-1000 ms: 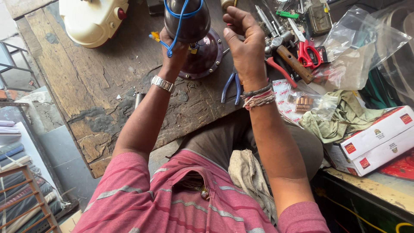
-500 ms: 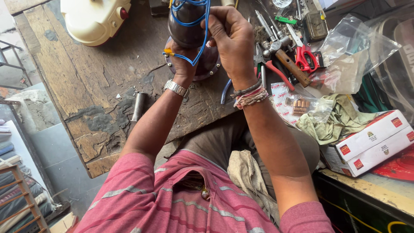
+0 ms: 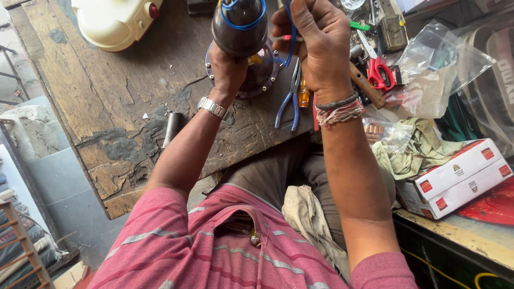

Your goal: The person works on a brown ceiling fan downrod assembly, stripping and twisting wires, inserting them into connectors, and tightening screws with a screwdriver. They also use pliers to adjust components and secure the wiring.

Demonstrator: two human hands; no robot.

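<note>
Both hands work the dark motor body: left hand grips it underneath, right hand clenches its blue wire, apparently mid-wrapping, needing steady tension.

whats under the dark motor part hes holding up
Under the dark motor part a round purple flanged base lies on the wooden bench; the left hand covers its middle.

Motor housing top beyond frame edge
</note>
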